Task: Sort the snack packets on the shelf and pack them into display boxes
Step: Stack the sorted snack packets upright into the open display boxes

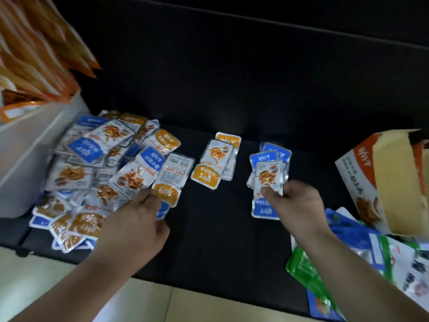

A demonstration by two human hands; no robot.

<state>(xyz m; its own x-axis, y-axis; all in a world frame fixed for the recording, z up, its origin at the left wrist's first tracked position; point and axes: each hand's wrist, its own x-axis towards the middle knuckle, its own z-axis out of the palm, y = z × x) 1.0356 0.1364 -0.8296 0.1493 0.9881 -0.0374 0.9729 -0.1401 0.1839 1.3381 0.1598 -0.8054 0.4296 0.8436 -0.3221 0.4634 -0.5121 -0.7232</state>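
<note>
A jumbled heap of silver snack packets (97, 168) with blue or orange labels lies at the left of the dark surface. My left hand (134, 219) pinches an orange-label packet (171, 180) at the heap's right edge. A small pile of orange-label packets (216, 161) sits in the middle. To its right lies a pile of blue-label packets (271, 159). My right hand (294, 201) grips a blue-label packet (267, 196) just in front of that blue pile.
An open orange-and-white display box (380, 182) lies on its side at the right. Green and blue bags (348, 259) lie below it. A white box (30, 145) with orange packets (39, 54) stands at the left. Pale floor lies in front.
</note>
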